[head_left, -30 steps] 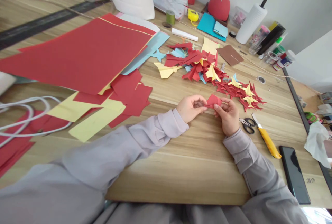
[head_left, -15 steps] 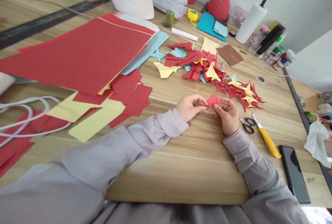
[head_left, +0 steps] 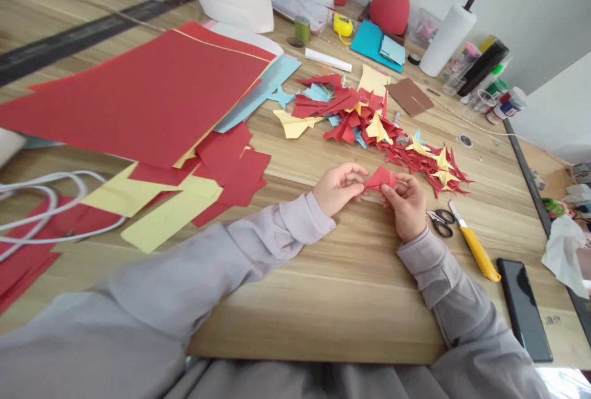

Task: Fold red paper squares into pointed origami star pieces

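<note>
A small piece of folded red paper [head_left: 380, 178] is held up just above the wooden table between my hands. My right hand [head_left: 407, 205] pinches its right side, thumb on top and curled fingers beneath. At its left corner, my left hand [head_left: 339, 188] has thumb and fingertips closed in; the exact contact there is partly hidden. Beyond the hands lies a heap of folded paper shapes [head_left: 353, 106] in red, yellow and light blue. Smaller red folded pieces [head_left: 429, 162] with a few yellow ones continue the heap to the right.
Large red sheets [head_left: 138, 91] lie at left, with red and pale yellow paper strips [head_left: 168, 217] and a white cable [head_left: 55, 207] below. Right of my hands are scissors [head_left: 442, 223], a yellow utility knife [head_left: 480, 251] and a black phone [head_left: 524, 310]. Bottles [head_left: 496, 88] stand at the back right.
The red paper has tilted slightly and shows more of its face. My left fingertips have slid a little toward its left corner; my right hand keeps its pinch.
</note>
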Available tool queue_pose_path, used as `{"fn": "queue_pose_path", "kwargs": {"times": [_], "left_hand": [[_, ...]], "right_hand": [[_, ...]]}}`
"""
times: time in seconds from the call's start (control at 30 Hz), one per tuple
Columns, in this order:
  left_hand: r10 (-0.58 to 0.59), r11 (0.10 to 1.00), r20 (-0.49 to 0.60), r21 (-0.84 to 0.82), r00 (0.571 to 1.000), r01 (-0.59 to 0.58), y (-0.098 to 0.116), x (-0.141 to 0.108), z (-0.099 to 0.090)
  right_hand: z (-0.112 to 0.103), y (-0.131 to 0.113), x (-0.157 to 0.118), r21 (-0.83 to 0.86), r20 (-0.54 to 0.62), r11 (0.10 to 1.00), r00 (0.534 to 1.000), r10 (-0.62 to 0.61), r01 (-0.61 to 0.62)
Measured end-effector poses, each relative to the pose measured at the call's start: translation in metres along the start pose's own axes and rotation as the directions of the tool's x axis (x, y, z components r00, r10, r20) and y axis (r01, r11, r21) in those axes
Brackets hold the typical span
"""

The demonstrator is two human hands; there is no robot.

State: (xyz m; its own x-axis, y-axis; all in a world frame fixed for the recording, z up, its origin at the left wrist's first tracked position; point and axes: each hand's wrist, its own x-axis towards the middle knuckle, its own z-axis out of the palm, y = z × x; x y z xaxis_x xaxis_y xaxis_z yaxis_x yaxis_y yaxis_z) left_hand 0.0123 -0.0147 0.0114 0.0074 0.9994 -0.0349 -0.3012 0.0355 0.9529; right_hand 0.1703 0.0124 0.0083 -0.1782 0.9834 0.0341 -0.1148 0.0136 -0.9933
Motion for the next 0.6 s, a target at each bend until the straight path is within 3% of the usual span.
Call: {"fn": "queue_pose_path", "kwargs": {"times": [0.3, 0.6], "left_hand": [[-0.006, 0.999, 0.006, 0.050, 1.000, 0.005, -0.0022, 0.0004, 0.0007], [0.014, 1.000, 0.015, -0.002, 1.000, -0.014, -0.0029, 0.0012, -0.0007]], "right_hand": [[0.0007, -0.0003, -0.0018, -0.052, 0.069, 0.998, 0.997, -0.030, 0.034], [0.0020, -0.0022, -0.0014, -0.041, 0.052, 0.999, 0.999, 0.006, -0.004]]}}
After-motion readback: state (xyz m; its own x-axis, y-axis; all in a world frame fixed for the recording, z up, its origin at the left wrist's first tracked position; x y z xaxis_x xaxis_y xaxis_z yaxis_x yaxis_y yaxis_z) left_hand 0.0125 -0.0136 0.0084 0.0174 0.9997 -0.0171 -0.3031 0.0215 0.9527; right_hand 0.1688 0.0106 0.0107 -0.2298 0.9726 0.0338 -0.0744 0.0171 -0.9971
